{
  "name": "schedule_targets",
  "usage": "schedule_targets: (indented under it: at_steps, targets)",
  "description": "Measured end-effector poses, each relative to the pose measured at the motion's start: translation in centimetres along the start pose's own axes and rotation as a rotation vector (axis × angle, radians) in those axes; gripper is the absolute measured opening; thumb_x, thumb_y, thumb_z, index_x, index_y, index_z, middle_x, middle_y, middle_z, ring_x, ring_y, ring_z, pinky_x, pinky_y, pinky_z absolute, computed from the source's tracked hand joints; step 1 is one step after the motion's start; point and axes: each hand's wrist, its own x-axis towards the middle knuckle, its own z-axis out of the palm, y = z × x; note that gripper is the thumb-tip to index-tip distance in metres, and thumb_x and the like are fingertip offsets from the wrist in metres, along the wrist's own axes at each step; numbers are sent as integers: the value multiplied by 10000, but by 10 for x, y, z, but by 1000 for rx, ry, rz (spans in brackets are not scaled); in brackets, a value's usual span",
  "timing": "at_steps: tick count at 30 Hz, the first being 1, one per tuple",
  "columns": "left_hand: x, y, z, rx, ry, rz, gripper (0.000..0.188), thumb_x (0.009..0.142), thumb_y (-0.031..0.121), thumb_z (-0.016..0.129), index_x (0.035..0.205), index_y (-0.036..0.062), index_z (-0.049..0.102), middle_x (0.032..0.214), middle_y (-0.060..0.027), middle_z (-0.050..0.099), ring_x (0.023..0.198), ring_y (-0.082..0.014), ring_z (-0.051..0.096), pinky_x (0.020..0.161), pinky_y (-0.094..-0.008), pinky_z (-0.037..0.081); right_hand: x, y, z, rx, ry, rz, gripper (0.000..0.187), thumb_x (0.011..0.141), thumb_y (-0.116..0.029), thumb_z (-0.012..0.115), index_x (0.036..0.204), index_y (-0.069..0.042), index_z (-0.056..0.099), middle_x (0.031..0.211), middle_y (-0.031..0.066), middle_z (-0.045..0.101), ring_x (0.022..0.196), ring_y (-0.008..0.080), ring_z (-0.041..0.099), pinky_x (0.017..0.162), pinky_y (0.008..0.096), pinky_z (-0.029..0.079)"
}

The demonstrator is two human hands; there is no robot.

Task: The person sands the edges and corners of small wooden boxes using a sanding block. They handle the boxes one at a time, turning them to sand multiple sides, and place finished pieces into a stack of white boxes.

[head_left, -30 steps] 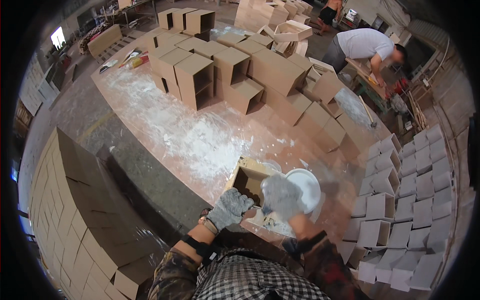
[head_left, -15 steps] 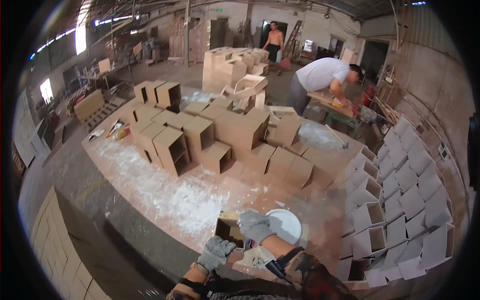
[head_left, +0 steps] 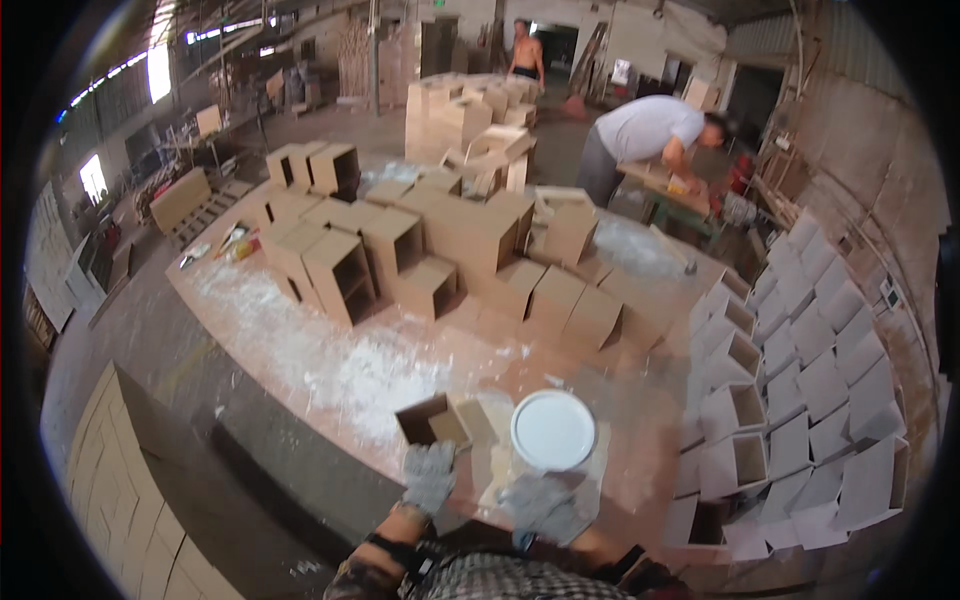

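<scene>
A small brown open-fronted box (head_left: 446, 412) sits at the near edge of the big table, turned at an angle with its dark opening toward me. My gloved left hand (head_left: 430, 478) is at its near edge, fingers closed on the rim. Right of the box lies a round white lid or tub top (head_left: 553, 430) on a pale, stained sheet (head_left: 492, 455). Just on the near side of it is my gloved right hand (head_left: 543, 505); its fingers are blurred, and whether they hold anything is hidden.
Many brown boxes (head_left: 455, 232) are piled across the table (head_left: 640, 390), with white powder (head_left: 330, 360) spread before them. A hammer (head_left: 675, 250) lies at the far right. Stacked grey-white boxes (head_left: 810, 370) line the right side. One person (head_left: 650, 140) bends over a bench; another (head_left: 526, 55) stands behind.
The box has swung round and tilted leftward, away from the white lid. My right hand has left the box and come back toward me, beside the lid. The standing person has shifted left.
</scene>
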Motion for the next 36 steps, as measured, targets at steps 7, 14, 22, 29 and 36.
schedule_targets:
  at_steps: [7,14,22,29,36]
  targets:
    - [66,33,-23,-439,-311,-257,327,925,290,508,1145,55,564,1083,-171,634,958,-341,617,831,-427,482,-16,21,16,-139,337,-16,277,792,-175,597,1046,-86,661,1015,58,642,981,238,599,892,389,472]
    - [46,-71,-59,-293,-131,257,422,824,255,651,1205,89,576,1162,-101,622,1106,-314,569,932,-429,459,45,34,1,-172,242,-13,197,788,-201,593,941,-95,655,934,59,621,903,241,598,829,390,487]
    - [54,-87,-25,-349,-348,514,300,763,281,690,991,98,620,1079,-81,613,1171,-286,535,1026,-449,402,126,30,-3,-184,138,599,159,807,-122,534,920,-48,618,928,97,605,857,264,614,711,408,519]
    - [41,-93,-13,-394,-221,464,284,753,308,711,938,110,625,984,-71,623,1168,-281,532,1043,-459,390,107,-48,-3,101,18,346,174,727,-164,592,874,-75,621,844,136,589,794,302,613,658,424,514]
    - [38,-93,1,-371,-239,515,274,760,329,698,909,107,640,989,-79,622,1214,-282,496,1079,-473,349,129,33,0,-172,418,438,164,728,-126,565,868,-97,647,851,119,609,766,315,598,677,422,515]
